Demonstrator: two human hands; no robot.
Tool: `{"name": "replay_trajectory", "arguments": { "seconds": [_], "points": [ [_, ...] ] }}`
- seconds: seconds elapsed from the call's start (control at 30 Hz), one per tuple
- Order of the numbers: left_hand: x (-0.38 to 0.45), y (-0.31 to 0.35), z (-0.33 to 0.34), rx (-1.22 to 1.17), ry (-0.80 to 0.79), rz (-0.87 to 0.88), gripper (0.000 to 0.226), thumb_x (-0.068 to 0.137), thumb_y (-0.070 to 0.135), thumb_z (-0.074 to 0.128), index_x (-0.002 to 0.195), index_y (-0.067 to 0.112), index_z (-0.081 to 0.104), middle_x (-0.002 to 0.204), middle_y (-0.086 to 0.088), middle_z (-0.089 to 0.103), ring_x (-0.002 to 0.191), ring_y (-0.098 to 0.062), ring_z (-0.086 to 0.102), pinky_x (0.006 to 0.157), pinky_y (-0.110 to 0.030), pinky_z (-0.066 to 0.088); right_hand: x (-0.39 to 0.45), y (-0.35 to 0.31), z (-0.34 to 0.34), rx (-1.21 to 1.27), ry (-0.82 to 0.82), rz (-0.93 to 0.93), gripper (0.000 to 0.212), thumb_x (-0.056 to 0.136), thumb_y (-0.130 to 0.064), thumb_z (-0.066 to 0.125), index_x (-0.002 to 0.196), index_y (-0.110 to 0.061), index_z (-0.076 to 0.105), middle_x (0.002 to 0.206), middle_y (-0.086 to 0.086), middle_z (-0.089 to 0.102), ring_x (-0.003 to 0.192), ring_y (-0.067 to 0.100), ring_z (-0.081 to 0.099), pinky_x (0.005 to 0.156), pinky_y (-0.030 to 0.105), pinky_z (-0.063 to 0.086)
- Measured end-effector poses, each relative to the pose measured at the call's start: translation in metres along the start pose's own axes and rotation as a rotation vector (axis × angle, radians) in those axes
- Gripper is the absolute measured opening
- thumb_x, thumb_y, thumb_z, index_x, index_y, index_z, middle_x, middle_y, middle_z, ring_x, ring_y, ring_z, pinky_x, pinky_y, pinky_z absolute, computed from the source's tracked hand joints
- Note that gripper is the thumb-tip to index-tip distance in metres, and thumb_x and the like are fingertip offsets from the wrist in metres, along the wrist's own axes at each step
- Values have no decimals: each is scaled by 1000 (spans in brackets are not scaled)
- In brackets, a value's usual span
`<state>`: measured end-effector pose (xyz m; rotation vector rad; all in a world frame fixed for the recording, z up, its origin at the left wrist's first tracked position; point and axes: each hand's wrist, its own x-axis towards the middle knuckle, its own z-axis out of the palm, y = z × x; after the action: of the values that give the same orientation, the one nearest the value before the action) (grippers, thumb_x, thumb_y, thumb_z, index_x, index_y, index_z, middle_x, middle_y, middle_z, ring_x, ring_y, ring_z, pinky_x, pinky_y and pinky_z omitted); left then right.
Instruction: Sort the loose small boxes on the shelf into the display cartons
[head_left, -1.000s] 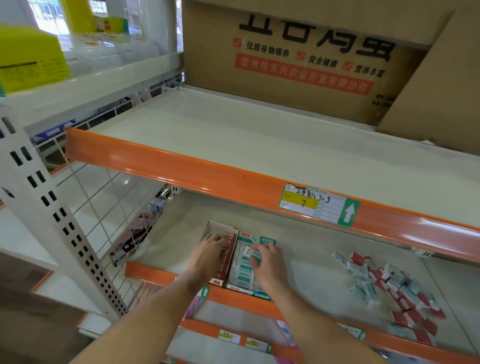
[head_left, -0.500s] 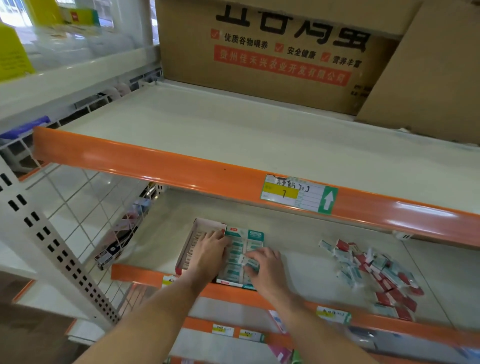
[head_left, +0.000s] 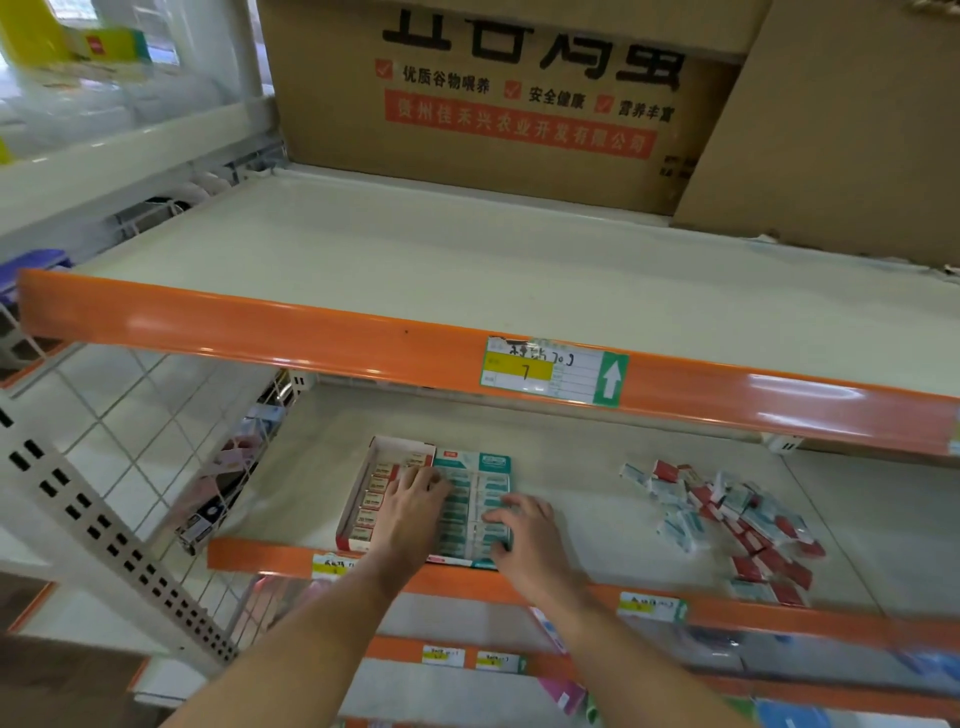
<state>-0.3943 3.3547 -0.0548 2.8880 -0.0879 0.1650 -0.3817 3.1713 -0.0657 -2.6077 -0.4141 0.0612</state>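
Teal-and-white small boxes fill the teal display carton (head_left: 475, 506) at the lower shelf's (head_left: 597, 525) front edge, beside a red display carton (head_left: 375, 493). Left hand (head_left: 413, 512) and right hand (head_left: 524, 538) lie flat on them, fingers relaxed. Loose red and teal boxes (head_left: 727, 525) lie scattered well right. Above, a price tag (head_left: 553, 371) reads "7".
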Motion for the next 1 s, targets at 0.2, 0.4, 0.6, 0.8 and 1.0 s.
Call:
{"name": "replay_trajectory", "arguments": {
  "seconds": [0.2,0.4,0.6,0.8,1.0],
  "points": [
    [-3,-2,0,-12,-7,-14,46,85,25,68,128,26,52,139,0,46,132,-24,39,110,-42,38,-2,3,5,22,16,14,45,88,-10,64,130,-27,60,141,-11,45,134,11,32,115,22,27],
    [-1,2,-1,-44,21,-46,39,88,31,64,124,31,51,137,4,47,129,-21,39,109,-41,39,-3,3,7,68,48,21,41,92,-14,58,133,-22,58,141,-10,47,134,10,33,114,22,28],
    [8,16,-3,-43,1,-12,43,91,27,59,132,29,49,141,4,43,131,-21,38,113,-41,31,-2,11,-3,119,197,79,30,95,-14,56,123,-18,65,137,-6,50,132,9,39,105,16,32],
    [21,49,2,-76,-12,62,43,92,18,53,134,28,48,137,3,44,126,-18,40,108,-36,34,-12,40,-15,111,237,177,27,91,-10,57,115,-15,68,121,-2,56,119,16,49,98,27,44],
    [31,95,16,-76,-58,166,33,91,19,47,122,20,59,129,-1,50,120,-23,45,102,-36,37,-29,68,-23,107,253,262,29,91,-9,57,119,-14,64,122,1,55,118,19,49,95,27,43]
  ]
}}
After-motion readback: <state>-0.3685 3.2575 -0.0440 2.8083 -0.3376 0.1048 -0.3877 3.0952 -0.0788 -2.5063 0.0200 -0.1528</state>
